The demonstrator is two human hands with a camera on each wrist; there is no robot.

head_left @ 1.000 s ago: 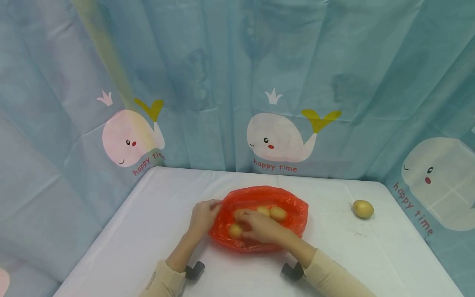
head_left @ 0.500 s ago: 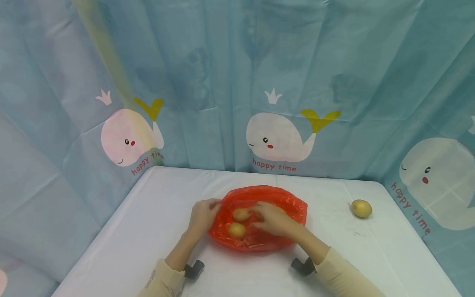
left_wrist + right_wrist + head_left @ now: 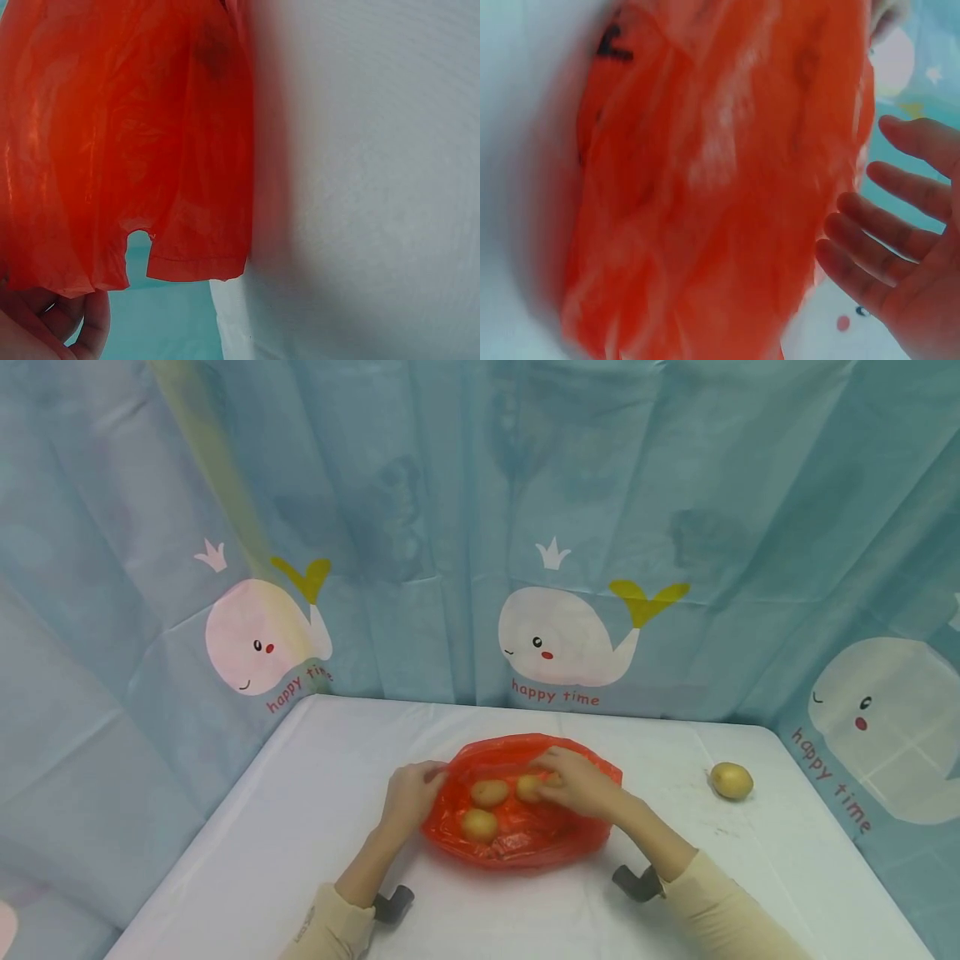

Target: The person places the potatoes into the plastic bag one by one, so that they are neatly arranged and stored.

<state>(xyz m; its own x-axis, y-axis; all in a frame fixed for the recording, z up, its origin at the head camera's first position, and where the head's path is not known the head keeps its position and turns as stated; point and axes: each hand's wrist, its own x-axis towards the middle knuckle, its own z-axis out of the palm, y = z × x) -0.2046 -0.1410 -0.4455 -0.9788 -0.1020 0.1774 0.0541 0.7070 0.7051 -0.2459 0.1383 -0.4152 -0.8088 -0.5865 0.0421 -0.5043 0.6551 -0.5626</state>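
Observation:
A red plastic bag (image 3: 517, 847) lies spread with its mouth open on the white table, holding several potatoes. One potato (image 3: 490, 792) and another potato (image 3: 478, 825) show plainly at its left. My left hand (image 3: 408, 795) pinches the bag's left rim; in the left wrist view its curled fingers (image 3: 94, 322) meet the bag's edge. Over the right side of the bag's mouth is my right hand (image 3: 576, 783), beside a third potato (image 3: 527, 788) and partly covering what lies there. In the right wrist view the right hand's fingers (image 3: 862, 247) are spread and hold nothing.
A single potato (image 3: 731, 781) lies on the white tablecloth (image 3: 757, 860) at the right, with faint marks near it. Behind the table hangs a blue curtain (image 3: 420, 527) printed with whales. A dark wrist mount (image 3: 637, 883) sits under the right forearm.
My right hand has moved rightward across the bag, uncovering the potatoes on the left and lying over those on the right. The left hand stays on the bag's rim.

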